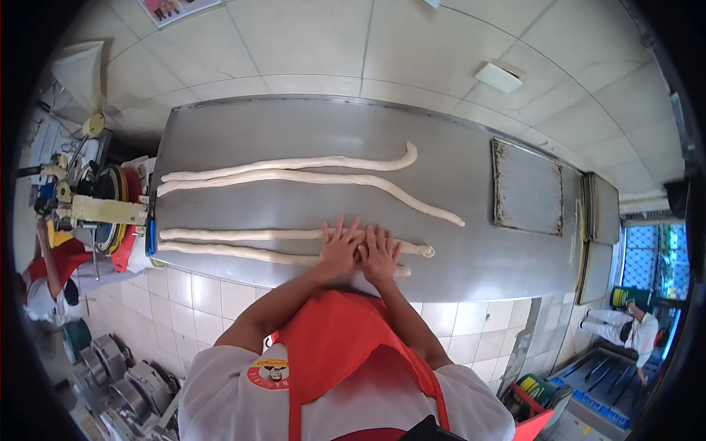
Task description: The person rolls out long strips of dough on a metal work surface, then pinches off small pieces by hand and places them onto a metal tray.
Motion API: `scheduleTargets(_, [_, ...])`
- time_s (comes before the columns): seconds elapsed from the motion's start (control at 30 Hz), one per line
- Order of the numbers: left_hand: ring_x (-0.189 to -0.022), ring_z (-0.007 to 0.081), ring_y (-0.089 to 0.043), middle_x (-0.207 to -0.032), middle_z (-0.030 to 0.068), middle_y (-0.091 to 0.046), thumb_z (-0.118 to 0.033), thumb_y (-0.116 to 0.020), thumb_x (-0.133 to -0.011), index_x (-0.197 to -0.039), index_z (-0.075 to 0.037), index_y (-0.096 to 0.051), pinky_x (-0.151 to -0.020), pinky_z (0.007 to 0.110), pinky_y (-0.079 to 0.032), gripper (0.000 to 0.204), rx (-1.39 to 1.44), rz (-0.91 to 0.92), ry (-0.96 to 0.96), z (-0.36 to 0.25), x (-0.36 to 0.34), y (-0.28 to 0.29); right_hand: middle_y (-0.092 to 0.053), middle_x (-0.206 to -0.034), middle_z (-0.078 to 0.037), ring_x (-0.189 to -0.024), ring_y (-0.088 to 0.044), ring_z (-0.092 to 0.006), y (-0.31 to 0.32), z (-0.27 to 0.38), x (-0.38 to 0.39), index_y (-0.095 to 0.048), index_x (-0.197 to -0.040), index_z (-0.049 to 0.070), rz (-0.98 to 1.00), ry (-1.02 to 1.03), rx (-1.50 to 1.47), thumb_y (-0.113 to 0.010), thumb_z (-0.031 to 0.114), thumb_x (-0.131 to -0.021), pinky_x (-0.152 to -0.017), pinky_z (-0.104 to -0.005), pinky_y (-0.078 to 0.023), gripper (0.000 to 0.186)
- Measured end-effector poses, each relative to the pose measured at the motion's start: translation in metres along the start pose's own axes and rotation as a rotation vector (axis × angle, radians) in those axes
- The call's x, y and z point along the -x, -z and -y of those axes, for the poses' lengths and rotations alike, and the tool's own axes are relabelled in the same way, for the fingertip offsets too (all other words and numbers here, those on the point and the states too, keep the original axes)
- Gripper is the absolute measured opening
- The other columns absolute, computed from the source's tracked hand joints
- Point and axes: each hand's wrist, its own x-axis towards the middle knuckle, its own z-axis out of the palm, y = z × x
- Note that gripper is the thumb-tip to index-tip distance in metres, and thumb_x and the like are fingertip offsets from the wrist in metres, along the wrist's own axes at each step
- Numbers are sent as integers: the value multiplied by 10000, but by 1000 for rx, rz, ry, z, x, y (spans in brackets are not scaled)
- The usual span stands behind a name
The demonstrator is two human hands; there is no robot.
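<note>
My left hand [341, 248] and my right hand [379, 256] lie side by side near the front edge of the steel table [456, 165]. Their fingers are stretched out flat and point away from me. Both palms rest on two long pale dough ropes, an upper dough rope [243, 235] and a lower dough rope [250, 254]. The ends of these ropes stick out to the right of my right hand; the stretches under my hands are hidden. Farther back lie two more ropes: a far dough rope [309, 162] with an upturned right end, and a second dough rope [346, 178] slanting toward me.
A worn metal tray [527, 187] sits on the table's right part, with more trays [601, 209] beyond that end. A machine [103, 212] stands against the left end. One person [48, 275] is at far left, another person [638, 332] at far right. A tiled wall rises behind.
</note>
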Motion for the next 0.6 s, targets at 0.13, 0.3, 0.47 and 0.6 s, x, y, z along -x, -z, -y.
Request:
scheduleTargets(0.13, [-1488,397,-61,-1618,174,-90,-587,-452,-928,-1538,-163,-269,-1122,680,-77,764,-12,-168,296,43,-73,36,-135,-1595,-226,-1467,-126,-431,40,2,-88,-263,-1536,199,-115,-219,207,-472,554,-933,-1132,-664,-101,730])
scheduleTargets(0.3, [-1489,393,-54,-1617,187,-74,-619,-409,-937,-1548,-111,-199,-1130,674,-67,822,-99,-244,387,89,-76,38,-104,-1600,-218,-1466,-127,-419,60,-69,-110,-208,-1549,182,-142,-103,268,-463,485,-969,-1162,-599,-118,703])
scheduleTargets(0.47, [-1508,326,-24,-1632,149,-31,-656,-411,-920,-1555,-219,-210,-1126,680,-31,797,80,110,543,91,74,30,-147,-1594,-221,-1452,-167,-425,33,-89,7,-347,-1513,199,157,157,127,-483,418,-968,-1161,-584,-135,603])
scheduleTargets(0.6, [-1511,312,-6,-1637,131,-17,-661,-420,-915,-1564,-251,-179,-1127,675,-19,805,18,65,683,137,103,59,-108,-1605,-211,-1461,-152,-416,45,-75,11,-292,-1535,229,187,71,279,-490,433,-962,-1152,-612,-123,640])
